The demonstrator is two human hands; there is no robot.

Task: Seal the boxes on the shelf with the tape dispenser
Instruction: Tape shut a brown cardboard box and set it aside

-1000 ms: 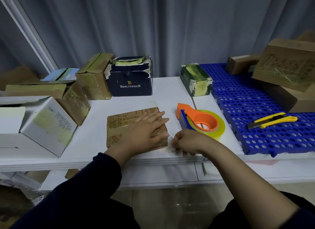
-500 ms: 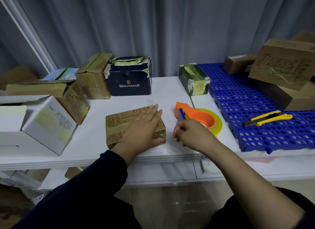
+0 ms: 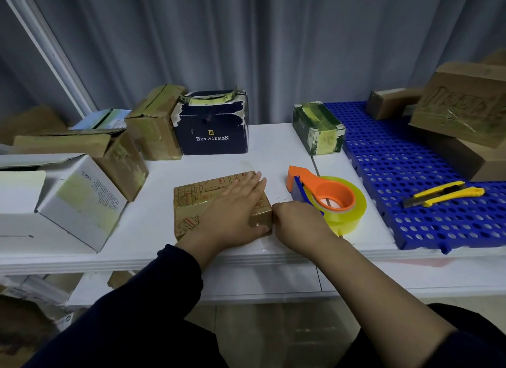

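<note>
Pressing down on the small brown printed box (image 3: 191,200), the left hand (image 3: 235,214) lies flat across its top, fingers straight and close together, tips reaching the far right corner. The box sits towards the front of the white shelf (image 3: 262,154), its near side close to the front lip, and its long axis runs left to right, a little skewed. The right hand (image 3: 298,225) is tucked against the box's right end at the near corner. Its fingers are curled under, and from here I cannot tell whether they pinch anything.

Just right of that hand the tape dispenser (image 3: 325,200) lies flat, hole upward. Its orange nose points to the far left and the yellowish roll sits at the near right, so its length runs diagonally. There is bare shelf behind the box up to the back row, and a narrower bare strip on its left before the white box (image 3: 68,203).

Counting boxes, there is the one being handled and six more at the left and back, including the navy box (image 3: 212,126) and a green box (image 3: 317,128). Three brown ones are stacked at the right on the blue perforated mat (image 3: 388,170), the large brown box (image 3: 462,102) on top. There is one dispenser. What look like two yellow utility knives (image 3: 443,193) lie side by side on the mat, well apart from the hands.
</note>
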